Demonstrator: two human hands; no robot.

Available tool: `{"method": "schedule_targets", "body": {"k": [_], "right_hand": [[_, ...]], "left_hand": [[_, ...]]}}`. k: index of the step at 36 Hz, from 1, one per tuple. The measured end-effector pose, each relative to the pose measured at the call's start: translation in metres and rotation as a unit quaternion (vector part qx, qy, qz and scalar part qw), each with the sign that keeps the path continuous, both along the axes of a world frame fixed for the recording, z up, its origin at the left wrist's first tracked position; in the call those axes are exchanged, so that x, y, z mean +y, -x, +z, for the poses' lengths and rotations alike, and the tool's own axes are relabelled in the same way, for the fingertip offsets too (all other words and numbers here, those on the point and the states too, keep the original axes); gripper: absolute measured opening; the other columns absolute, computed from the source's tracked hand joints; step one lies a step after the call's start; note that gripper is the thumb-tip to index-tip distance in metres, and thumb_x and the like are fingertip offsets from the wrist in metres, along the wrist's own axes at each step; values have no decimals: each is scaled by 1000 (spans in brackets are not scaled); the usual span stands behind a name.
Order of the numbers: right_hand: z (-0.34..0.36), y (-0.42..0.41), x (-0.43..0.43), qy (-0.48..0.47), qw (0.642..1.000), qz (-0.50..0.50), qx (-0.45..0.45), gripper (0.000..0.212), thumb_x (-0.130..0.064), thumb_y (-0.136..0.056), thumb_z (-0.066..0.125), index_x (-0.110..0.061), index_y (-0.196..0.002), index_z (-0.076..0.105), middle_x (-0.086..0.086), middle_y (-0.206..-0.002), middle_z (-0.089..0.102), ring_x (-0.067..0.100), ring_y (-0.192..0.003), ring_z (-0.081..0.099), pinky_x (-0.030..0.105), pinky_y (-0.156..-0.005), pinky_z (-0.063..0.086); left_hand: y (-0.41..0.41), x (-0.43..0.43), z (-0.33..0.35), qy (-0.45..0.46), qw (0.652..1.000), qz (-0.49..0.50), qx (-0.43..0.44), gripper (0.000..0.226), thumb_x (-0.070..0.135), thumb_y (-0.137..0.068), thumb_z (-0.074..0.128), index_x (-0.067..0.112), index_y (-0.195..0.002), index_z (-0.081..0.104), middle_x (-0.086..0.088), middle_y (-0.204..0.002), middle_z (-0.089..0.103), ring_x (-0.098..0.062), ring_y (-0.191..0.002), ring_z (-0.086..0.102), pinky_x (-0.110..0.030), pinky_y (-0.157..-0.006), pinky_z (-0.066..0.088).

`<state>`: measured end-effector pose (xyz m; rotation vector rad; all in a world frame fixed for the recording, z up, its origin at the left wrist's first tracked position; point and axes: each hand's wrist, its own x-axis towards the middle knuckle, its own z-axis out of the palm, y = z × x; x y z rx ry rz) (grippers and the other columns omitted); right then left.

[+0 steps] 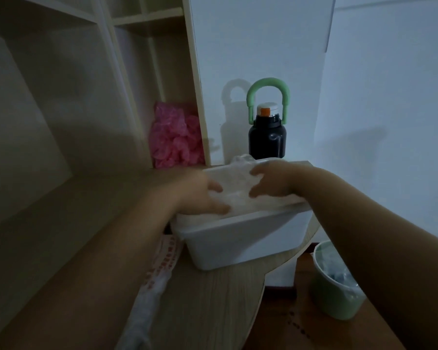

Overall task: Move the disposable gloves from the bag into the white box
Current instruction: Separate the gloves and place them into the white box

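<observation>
There is one white box (238,238). It sits on one wooden desk (213,311), close to the desk's round edge. Inside the box is a heap of see-through gloves (238,195). The heap fills the box up to the top and pokes up a little at the back. The gloves are all bunched up and the picture is blurry, so I cannot count them.

Two hands are over the box. The left hand (200,195) lies on the left side of the heap, with its fingers spread out and flat on the gloves. The right hand (273,180) is on the right side of the heap. Its fingers are bent and its thumb is apart from them, with gloves between. I cannot tell if it is pinching the gloves or just pushing on them.

One bag (152,286) lies flat on the desk, under the left arm and just beside the box. It is thin plastic with red marks on it.

Behind the box stands one black bottle (267,140) with one green handle (268,84) standing up over its cap. It is against the white wall (390,97).

One pink crinkly bundle (175,137) sits in the shelf (147,21) to the left of the bottle.

One green bin (336,281) stands on the floor at the right, lower than the desk.
</observation>
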<state>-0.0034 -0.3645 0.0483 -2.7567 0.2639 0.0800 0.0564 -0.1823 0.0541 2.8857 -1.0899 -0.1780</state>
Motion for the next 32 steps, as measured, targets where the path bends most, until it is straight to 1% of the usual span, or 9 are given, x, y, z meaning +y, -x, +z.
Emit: {"method": "schedule_targets", "body": {"k": [4,6,9,13,16,24,26,29,32], "right_hand": [[9,4,17,-65,991,-20,-112,58,-17,-89,60,-18,-144,39,8,-143,44,26,-122,48,31,-94,41],[11,7,33,-62,987,-17,-145,50,-14,-90,57,-18,-139,46,6,-138,49,24,-118,52,31,-95,43],[13,17,70,-72,970,-11,-230,37,-12,-91,50,-12,-127,56,7,-124,59,24,-110,56,33,-95,47],[4,34,123,-112,932,23,-345,23,-15,-90,52,-9,-109,65,6,-98,66,19,-85,57,33,-81,48],[-19,43,155,-132,926,47,-349,19,-21,-91,56,-12,-103,66,-4,-80,60,12,-77,55,29,-76,48],[-63,65,204,-125,894,46,-427,24,-15,-85,53,-5,-100,68,10,-94,69,26,-86,63,36,-74,51],[-71,67,211,-134,908,35,-395,25,-16,-88,54,-9,-108,67,7,-102,68,23,-93,62,34,-80,50],[-87,65,213,-162,959,35,-229,38,-21,-91,55,-17,-128,56,2,-126,59,17,-111,56,26,-88,46],[-107,64,212,-215,969,40,-119,48,-20,-91,54,-21,-138,46,4,-141,47,21,-122,50,28,-93,45]], "left_hand": [[4,36,8,266,963,8,36,42,38,-82,70,24,-121,66,7,-118,67,-6,-103,61,-33,-98,48],[7,54,5,334,942,11,29,28,28,-86,68,23,-114,70,10,-106,70,-5,-98,64,-36,-95,51],[17,80,-5,380,925,13,15,19,24,-89,66,25,-106,72,11,-99,70,-2,-94,65,-32,-91,53],[37,110,-24,421,906,18,-18,20,19,-89,65,39,-92,66,28,-87,62,17,-78,58,-1,-71,42],[51,136,-43,445,894,47,-27,19,19,-88,66,37,-94,67,24,-87,65,8,-80,62,-8,-74,45],[94,184,-94,431,896,105,-27,19,20,-86,68,37,-79,61,17,-77,62,-4,-67,57,-21,-60,43],[100,190,-104,425,896,116,-45,12,21,-83,70,27,-78,61,13,-78,62,-5,-69,58,-21,-61,43],[104,196,-118,392,912,112,-42,9,27,-80,73,22,-83,65,12,-87,63,-4,-83,58,-14,-69,41],[101,199,-131,303,949,87,-19,29,35,-82,71,23,-108,66,11,-114,59,-6,-106,52,-11,-78,36]]}}
